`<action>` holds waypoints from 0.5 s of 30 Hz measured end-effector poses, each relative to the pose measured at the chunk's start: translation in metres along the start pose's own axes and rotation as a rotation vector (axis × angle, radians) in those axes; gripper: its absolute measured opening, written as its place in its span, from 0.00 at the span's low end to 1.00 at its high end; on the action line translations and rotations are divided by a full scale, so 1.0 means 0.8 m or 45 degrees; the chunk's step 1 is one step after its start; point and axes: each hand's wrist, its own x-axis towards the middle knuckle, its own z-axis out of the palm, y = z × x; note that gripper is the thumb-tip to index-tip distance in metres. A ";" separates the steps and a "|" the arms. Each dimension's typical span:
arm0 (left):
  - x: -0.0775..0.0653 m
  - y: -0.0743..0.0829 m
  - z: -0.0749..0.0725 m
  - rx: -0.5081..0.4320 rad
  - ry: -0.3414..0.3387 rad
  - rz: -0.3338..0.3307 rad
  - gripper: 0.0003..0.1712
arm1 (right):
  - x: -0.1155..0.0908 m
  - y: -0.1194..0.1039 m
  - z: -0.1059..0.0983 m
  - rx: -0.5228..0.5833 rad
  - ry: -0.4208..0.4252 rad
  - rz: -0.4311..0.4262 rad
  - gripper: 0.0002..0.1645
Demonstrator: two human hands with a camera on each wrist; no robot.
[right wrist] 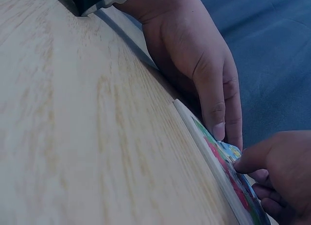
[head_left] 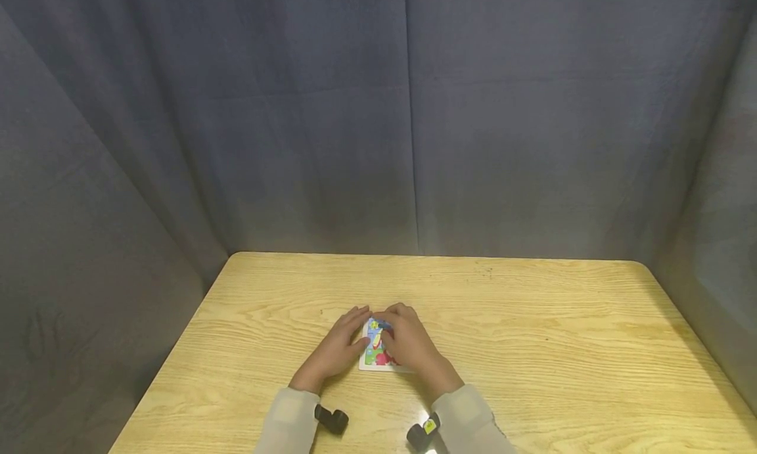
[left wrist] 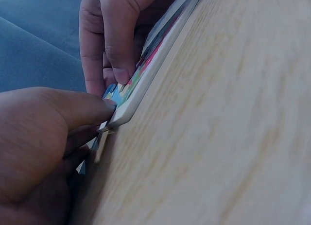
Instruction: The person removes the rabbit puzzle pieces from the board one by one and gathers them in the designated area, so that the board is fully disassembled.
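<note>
A small flat picture puzzle (head_left: 381,367) with a white frame lies on the wooden table. Its bright picture shows blue, green, yellow and red parts. At the puzzle's left side is my left hand (head_left: 338,343), fingers fairly straight along the edge and thumb resting on the frame. My right hand (head_left: 415,341) reaches over the puzzle's right half and hides much of it. Between its thumb and forefinger it pinches a small bluish puzzle piece (head_left: 385,324), low over the board. In the left wrist view, both hands' fingertips meet near one corner of the puzzle (left wrist: 131,102).
The wooden table (head_left: 532,336) stretches out to both sides and behind the puzzle. Grey curtains (head_left: 319,125) hang at the back and sides. Each wrist wears a small black camera (head_left: 337,422) on a strap over a pale sleeve (head_left: 290,418).
</note>
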 end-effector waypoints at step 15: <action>0.002 0.000 0.003 0.010 -0.005 -0.024 0.31 | 0.000 0.001 -0.001 -0.060 -0.014 0.091 0.18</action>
